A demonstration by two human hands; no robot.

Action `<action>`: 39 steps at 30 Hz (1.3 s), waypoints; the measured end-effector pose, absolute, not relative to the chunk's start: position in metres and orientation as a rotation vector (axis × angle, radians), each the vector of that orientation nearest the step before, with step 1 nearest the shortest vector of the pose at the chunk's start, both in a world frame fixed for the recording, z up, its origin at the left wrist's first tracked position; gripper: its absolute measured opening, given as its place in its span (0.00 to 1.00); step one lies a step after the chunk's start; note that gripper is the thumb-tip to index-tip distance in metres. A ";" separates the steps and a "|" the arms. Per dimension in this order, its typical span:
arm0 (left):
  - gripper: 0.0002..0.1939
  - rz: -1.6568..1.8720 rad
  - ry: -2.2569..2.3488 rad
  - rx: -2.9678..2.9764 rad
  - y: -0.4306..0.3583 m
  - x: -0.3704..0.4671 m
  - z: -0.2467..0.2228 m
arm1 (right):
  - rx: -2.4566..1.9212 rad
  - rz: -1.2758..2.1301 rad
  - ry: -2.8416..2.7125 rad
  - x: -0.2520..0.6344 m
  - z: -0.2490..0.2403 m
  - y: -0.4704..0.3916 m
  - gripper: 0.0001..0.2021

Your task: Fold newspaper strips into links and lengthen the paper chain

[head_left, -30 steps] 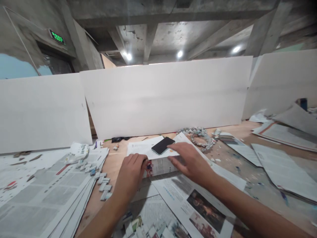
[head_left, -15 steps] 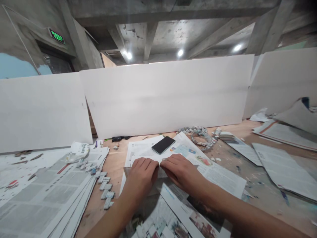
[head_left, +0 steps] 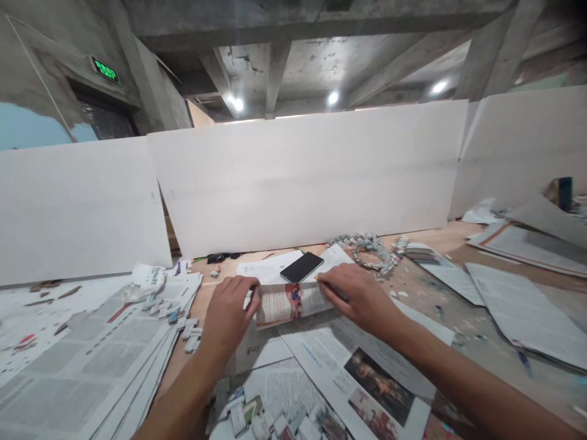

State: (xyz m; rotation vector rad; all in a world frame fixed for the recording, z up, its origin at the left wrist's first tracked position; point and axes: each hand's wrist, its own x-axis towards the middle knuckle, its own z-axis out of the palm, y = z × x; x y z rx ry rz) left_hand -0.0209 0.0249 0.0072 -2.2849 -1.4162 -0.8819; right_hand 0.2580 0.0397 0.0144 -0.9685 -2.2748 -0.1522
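A sheet of printed paper [head_left: 287,304] with a coloured picture is stretched between my two hands, raised over other printed sheets. My left hand [head_left: 233,302] pinches its left end between thumb and fingers. At the right end, my right hand [head_left: 355,296] grips the sheet with the fingers closed. Just beyond the held paper lies a black smartphone [head_left: 301,267] on white pages. Nearer to me, a page with dark photos [head_left: 378,382] and a pile of small folded paper pieces [head_left: 279,421] rest on the table.
A coiled chain of folded paper [head_left: 371,253] lies behind my right hand. On the left are stacked newspapers [head_left: 68,366], a zigzag paper strip [head_left: 190,336] and a crumpled white bag [head_left: 147,281]. More sheets [head_left: 527,311] lie right. White panels [head_left: 312,177] stand along the back.
My hands have moved apart, the left one leftward and the right one rightward. The printed sheet now shows stretched between them, and more of the pages below is visible.
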 end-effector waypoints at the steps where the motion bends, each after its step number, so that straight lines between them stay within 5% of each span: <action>1: 0.05 -0.911 -1.456 -2.251 0.026 -0.027 0.008 | -0.981 -0.162 -2.231 0.264 0.016 0.042 0.07; 6: 0.07 -0.969 -1.678 -2.113 0.032 -0.046 0.008 | -1.089 -0.197 -1.893 0.296 0.024 0.056 0.08; 19: 0.24 -0.468 -1.824 -2.382 0.039 -0.045 -0.035 | -1.159 -0.106 -1.485 0.310 0.027 0.062 0.09; 29: 0.14 -0.288 -1.994 -2.377 0.043 -0.044 -0.028 | -1.131 0.996 -1.308 0.312 0.013 0.078 0.12; 39: 0.06 -0.184 -2.171 -2.300 0.044 -0.057 -0.032 | -1.332 0.384 -2.116 0.277 -0.039 0.077 0.14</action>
